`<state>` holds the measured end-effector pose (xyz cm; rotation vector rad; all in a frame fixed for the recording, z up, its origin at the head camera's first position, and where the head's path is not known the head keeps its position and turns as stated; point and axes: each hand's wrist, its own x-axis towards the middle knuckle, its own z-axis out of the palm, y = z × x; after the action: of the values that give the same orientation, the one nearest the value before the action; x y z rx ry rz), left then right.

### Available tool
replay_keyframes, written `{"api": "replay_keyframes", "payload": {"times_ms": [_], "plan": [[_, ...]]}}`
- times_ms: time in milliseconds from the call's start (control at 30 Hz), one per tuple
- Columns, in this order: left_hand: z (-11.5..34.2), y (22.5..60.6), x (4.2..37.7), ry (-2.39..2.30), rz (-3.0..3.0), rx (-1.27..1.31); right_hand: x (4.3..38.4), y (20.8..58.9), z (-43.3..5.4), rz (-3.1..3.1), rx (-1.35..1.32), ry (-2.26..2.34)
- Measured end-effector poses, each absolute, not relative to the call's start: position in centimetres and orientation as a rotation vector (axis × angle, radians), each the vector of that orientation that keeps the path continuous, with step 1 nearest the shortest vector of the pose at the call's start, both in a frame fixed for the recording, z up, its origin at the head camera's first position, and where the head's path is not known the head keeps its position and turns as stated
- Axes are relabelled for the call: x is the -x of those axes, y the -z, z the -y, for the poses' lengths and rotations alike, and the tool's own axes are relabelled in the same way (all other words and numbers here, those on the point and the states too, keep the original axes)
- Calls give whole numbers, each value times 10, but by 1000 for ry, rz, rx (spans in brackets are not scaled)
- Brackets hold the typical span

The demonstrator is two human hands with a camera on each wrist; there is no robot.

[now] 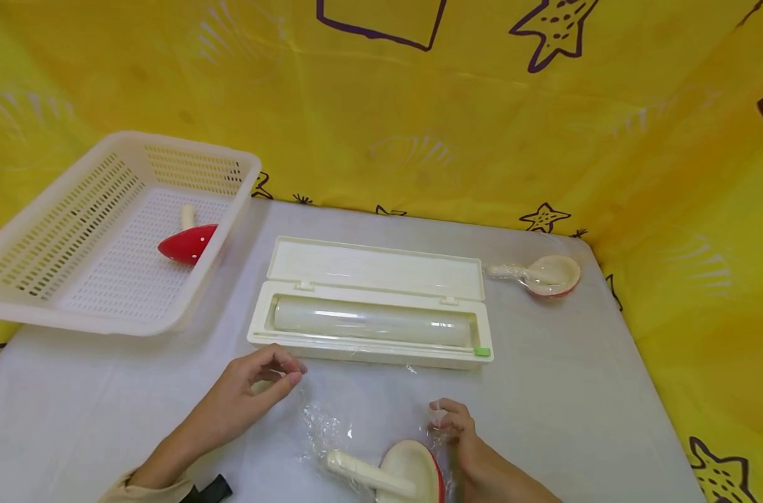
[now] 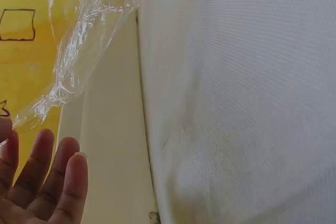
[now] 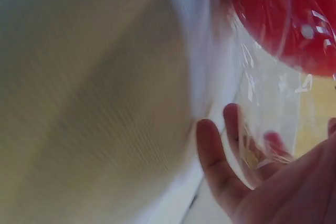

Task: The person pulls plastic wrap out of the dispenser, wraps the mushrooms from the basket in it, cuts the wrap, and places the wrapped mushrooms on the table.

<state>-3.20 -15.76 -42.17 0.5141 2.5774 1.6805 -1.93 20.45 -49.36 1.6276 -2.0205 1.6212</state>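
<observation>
Below my hands in the head view is a cream spoon [image 1: 369, 471] with a red rim, cut off by the lower edge. Clear cling film [image 1: 325, 426] lies crumpled about its handle. My left hand [image 1: 246, 395] pinches a gathered end of the film between thumb and forefinger, its other fingers extended in the left wrist view. To the right of the spoon, my right hand [image 1: 466, 447] holds the film with curled fingers. In the right wrist view, the spoon's red, white-dotted back [image 3: 294, 24] shows through the film beside that hand.
Just beyond my hands an open cream box [image 1: 369, 355] contains a film roll [image 1: 372, 321] and a green slider [image 1: 482, 352]. A film-wrapped spoon [image 1: 553, 274] lies at the back right. At left, a white basket [image 1: 105, 321] holds another red spoon [image 1: 186, 244]. Yellow cloth hangs behind.
</observation>
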Motion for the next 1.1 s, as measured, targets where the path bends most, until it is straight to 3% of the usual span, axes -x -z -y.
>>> {"api": "replay_keyframes", "payload": {"times_ms": [167, 433, 1100], "plan": [[155, 418, 31, -1722, -2512, -497, 20, 483, -206, 2151, -1696, -1422], [153, 421, 33, -1815, -2462, -591, 2, 451, -204, 2674, -1284, -1487], [132, 424, 27, -1796, -2373, -776, 13, 447, -181, 2618, -757, -1434]]}}
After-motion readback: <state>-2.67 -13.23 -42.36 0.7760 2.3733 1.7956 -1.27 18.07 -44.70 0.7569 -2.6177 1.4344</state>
